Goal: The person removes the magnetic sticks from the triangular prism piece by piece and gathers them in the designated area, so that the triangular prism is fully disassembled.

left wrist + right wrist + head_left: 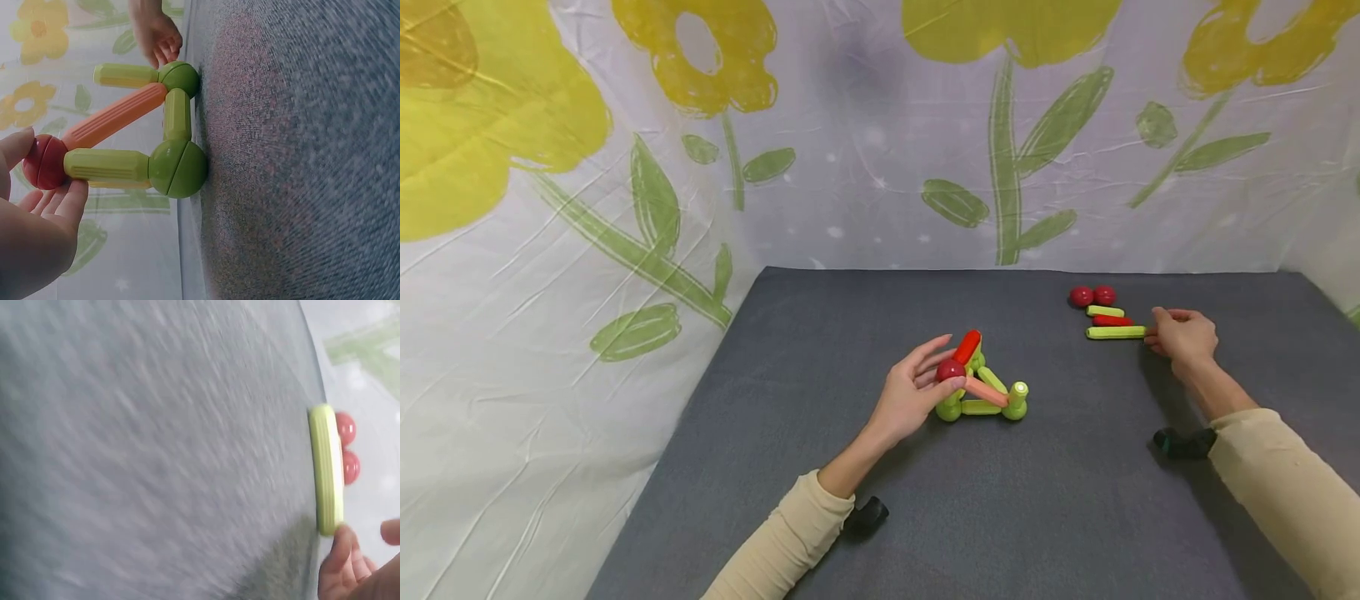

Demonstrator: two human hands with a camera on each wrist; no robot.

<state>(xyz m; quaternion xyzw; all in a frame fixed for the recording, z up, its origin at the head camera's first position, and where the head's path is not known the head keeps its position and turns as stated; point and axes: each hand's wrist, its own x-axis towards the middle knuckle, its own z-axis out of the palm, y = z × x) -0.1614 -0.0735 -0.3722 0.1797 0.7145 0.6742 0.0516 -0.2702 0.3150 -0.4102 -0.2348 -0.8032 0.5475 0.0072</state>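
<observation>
Pinching a glossy red ball (951, 370) with the left hand (916, 398)

The left hand's thumb and fingers are clamped on that ball, at a raised corner of a frame of ribbed yellow-green sticks and green balls (981, 407). Rightward from those fingers, a ribbed orange stick (987, 392) slopes down to a green ball; just beyond them, a red stick (968, 347) leads away.

The right hand (1186, 340) has its fingertips at the nearest end of a long, ribbed yellow-green rod (1116, 332) on the dark grey bench (1037, 508); whether they clamp it, I cannot tell. Beyond the rod, left of these fingers, lie a shorter red stick (1112, 321), a short yellow-green stick (1105, 312) and two shiny red balls (1081, 297).
</observation>
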